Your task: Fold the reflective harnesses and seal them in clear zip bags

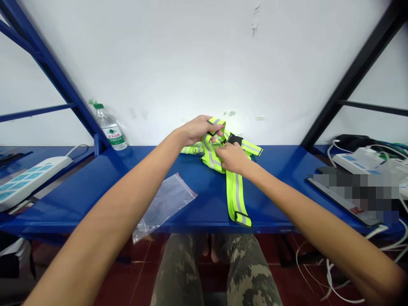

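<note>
A neon-yellow reflective strap harness [236, 191] with grey stripes lies bunched on the blue table. My left hand [202, 129] pinches one of its bands, lifted a little above the rest, with a dark slider near the fingers. My right hand [234, 157] is closed on the bunched straps, just below a black buckle [235, 139]; its fingertips are partly hidden. One band hangs toward the table's front edge and ends in a black-edged loop. Another strap end points right, and a further length lies behind my left wrist.
A clear zip bag [168, 199] lies left of the harness, reaching over the front edge. A water bottle [112, 129] stands by the blue frame at back left. Power strips [35, 176] and cables sit at both sides, with a flat dark device [344, 199] at right.
</note>
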`<state>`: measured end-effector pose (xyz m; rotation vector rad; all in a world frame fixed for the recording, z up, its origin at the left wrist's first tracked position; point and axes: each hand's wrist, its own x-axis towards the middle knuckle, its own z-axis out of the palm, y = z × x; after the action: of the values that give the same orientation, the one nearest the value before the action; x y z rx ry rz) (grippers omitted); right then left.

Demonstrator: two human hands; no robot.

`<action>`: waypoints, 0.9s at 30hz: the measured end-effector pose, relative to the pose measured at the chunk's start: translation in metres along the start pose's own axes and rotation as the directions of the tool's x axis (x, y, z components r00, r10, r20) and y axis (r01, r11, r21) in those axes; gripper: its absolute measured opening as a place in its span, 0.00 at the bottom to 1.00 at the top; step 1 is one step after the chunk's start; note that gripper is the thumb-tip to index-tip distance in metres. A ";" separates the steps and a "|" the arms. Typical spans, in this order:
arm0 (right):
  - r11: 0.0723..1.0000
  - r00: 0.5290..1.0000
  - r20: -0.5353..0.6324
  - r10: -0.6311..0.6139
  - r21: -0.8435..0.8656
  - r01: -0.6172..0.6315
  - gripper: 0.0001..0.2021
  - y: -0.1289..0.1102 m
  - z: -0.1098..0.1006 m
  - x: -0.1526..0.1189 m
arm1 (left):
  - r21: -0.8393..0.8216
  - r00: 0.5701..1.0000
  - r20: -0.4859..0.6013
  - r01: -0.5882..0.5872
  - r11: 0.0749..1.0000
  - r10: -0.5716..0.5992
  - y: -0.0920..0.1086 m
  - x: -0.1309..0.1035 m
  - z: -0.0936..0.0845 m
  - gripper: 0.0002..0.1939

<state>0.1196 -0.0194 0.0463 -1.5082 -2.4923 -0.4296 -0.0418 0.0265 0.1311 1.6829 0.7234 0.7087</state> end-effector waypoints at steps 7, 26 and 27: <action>0.733 0.812 -0.328 0.482 0.660 -0.168 0.14 0.055 -0.031 -0.003 | 0.234 0.953 -0.256 0.224 0.946 -0.163 -0.025 -0.008 -0.030 0.08; 0.044 0.726 -0.161 0.668 0.983 0.178 0.07 0.110 -0.088 -0.063 | 0.074 0.916 -0.311 0.288 0.955 -0.252 -0.058 0.010 -0.072 0.15; 0.045 0.797 -0.135 0.589 0.990 0.134 0.10 0.111 -0.091 -0.068 | 0.066 0.956 -0.202 0.229 0.971 -0.212 -0.058 0.014 -0.075 0.17</action>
<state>0.2508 -0.0588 0.1259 -0.8596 -1.2430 0.7827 -0.0966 0.0940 0.0914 1.5950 1.0768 0.6955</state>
